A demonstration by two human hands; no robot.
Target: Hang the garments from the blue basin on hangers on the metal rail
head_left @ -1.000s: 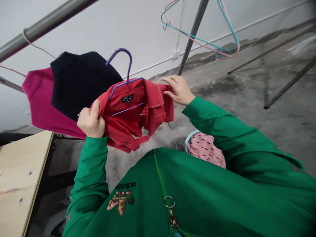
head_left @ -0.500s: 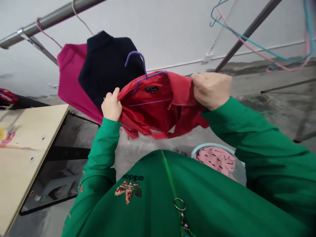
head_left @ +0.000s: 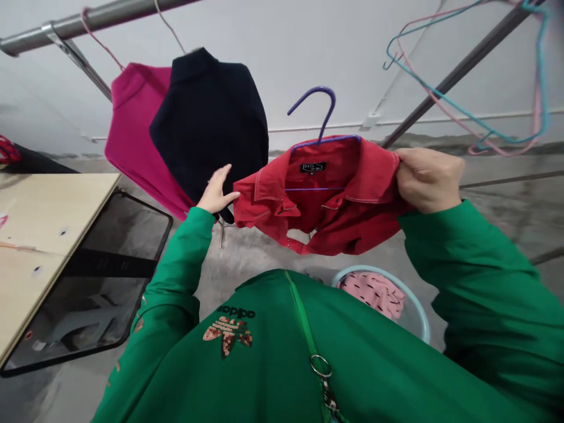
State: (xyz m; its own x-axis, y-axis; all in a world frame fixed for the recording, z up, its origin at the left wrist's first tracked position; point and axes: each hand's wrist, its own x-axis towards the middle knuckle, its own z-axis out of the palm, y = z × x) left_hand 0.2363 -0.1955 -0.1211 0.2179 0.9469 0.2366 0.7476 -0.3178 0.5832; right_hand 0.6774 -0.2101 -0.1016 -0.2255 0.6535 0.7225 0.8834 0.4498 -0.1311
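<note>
A red collared jacket hangs on a purple hanger, whose hook points up and is free of any rail. My right hand is closed on the jacket's shoulder at the right. At the other shoulder my left hand has its fingers apart, the thumb at or very near the red cloth. Behind that hand hangs a dark navy top, with a magenta top beside it.
A metal rail at the upper left carries the two tops. Blue and pink hangers hang at the upper right. Below stands a light-blue basin holding pink patterned cloth. A wooden table is at the left.
The red jacket and its hanger have shifted right in view, with my right hand on the shoulder. My left hand has let go of the collar and opened. The collar now lies folded down.
</note>
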